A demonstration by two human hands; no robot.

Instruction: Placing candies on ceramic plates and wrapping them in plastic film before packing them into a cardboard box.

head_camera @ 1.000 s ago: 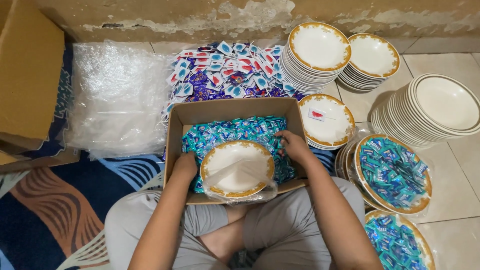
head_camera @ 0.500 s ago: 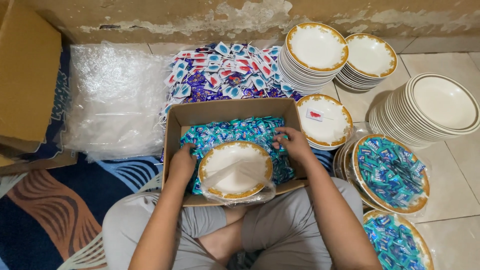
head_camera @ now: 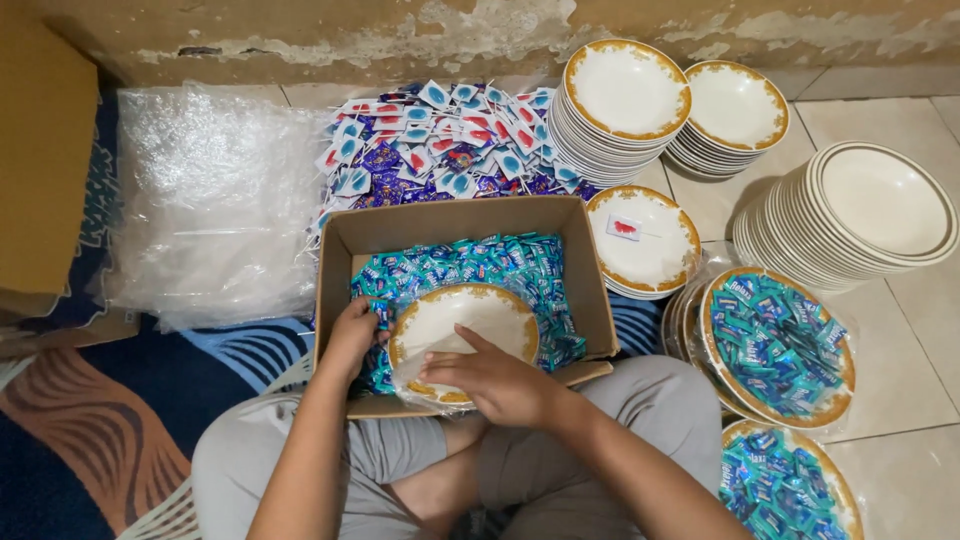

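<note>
A cardboard box [head_camera: 345,250] rests on my lap, filled with teal sachets [head_camera: 470,265]. On top of them lies a white plate with a gold rim [head_camera: 470,320], inside a thin clear plastic bag. My left hand [head_camera: 352,335] grips a handful of teal sachets at the plate's left edge. My right hand [head_camera: 495,380] lies over the plate's near rim, fingers spread on the plastic.
Stacks of gold-rimmed plates [head_camera: 625,100] stand at the back right, plain bowls [head_camera: 870,215] at the right. Two plates heaped with teal sachets [head_camera: 775,345] sit wrapped at my right. Red-and-blue sachets [head_camera: 440,140] lie behind the box, bubble wrap [head_camera: 210,200] to the left.
My right hand has moved from the plate's right edge across to its near rim. My left hand has stayed at the left edge and closed around sachets.
</note>
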